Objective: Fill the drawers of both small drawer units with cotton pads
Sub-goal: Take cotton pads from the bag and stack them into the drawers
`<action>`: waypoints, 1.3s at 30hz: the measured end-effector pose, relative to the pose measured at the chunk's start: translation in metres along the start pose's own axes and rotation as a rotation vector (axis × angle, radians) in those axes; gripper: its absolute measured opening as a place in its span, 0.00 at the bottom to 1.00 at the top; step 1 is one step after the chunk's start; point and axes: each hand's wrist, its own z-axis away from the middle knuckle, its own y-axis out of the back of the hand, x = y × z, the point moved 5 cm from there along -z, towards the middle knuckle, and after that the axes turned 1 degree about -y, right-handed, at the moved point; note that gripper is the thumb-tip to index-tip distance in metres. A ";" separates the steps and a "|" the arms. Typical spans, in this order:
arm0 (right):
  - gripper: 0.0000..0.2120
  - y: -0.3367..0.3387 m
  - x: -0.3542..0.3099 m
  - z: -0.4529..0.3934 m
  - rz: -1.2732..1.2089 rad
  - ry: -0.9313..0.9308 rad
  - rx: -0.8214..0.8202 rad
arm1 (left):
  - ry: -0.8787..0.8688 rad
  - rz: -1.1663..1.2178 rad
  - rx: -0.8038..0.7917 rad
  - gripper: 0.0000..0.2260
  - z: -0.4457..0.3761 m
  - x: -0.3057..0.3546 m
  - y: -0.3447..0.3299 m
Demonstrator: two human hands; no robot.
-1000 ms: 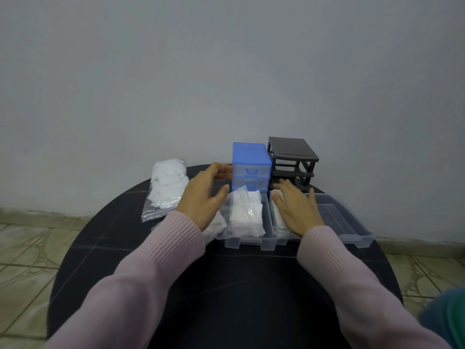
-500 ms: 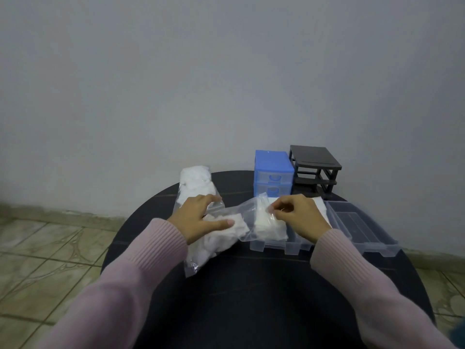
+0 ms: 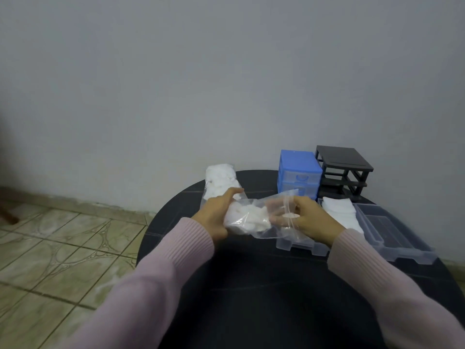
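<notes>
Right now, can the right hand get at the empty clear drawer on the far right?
Probably yes, once freed: the right hand pinches the plastic bag, which the left hand also holds. The empty drawer lies uncovered beside it.

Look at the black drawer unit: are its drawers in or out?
Out. The black drawer unit shows bare open shelves, and clear drawers lie on the table in front.

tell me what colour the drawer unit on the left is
Blue drawer unit, clearest in the head view.
</notes>
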 end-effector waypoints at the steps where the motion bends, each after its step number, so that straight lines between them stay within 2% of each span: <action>1: 0.18 0.000 -0.004 0.001 -0.003 0.016 0.013 | -0.039 0.104 0.052 0.26 0.001 0.010 0.006; 3: 0.20 -0.002 -0.011 0.003 0.009 0.046 0.017 | -0.082 0.234 0.185 0.18 0.003 0.022 0.018; 6: 0.29 0.000 -0.022 0.008 -0.034 0.079 0.021 | -0.054 0.205 0.384 0.18 0.002 0.016 0.029; 10: 0.42 0.012 -0.038 0.016 -0.016 0.233 0.088 | -0.047 -0.101 0.486 0.27 0.005 0.000 0.040; 13: 0.44 0.015 -0.049 0.021 0.007 0.313 0.123 | 0.032 -0.335 0.561 0.31 0.002 -0.003 0.046; 14: 0.44 0.017 -0.051 0.021 -0.011 0.334 0.152 | 0.064 -0.335 0.576 0.33 0.001 -0.008 0.049; 17: 0.42 0.021 -0.049 0.022 -0.046 0.361 0.204 | 0.077 0.249 0.511 0.32 0.001 -0.021 0.049; 19: 0.40 0.021 -0.047 0.022 -0.062 0.346 0.201 | 0.012 0.373 0.472 0.30 0.000 -0.016 0.045; 23: 0.27 0.020 -0.048 0.021 -0.047 0.325 0.255 | -0.086 0.429 0.531 0.25 0.001 -0.008 0.045; 27: 0.28 0.021 -0.052 0.023 -0.032 0.296 0.275 | -0.046 0.314 0.598 0.14 -0.002 -0.005 0.047; 33: 0.22 0.023 -0.053 0.025 -0.132 0.268 0.212 | -0.103 0.201 0.536 0.12 -0.008 0.004 0.035; 36: 0.17 0.025 -0.049 0.023 -0.123 0.267 0.223 | -0.120 0.074 0.565 0.20 -0.010 0.006 0.034; 39: 0.10 0.026 -0.048 0.022 -0.144 0.256 0.206 | -0.178 0.199 0.493 0.30 -0.010 0.010 0.030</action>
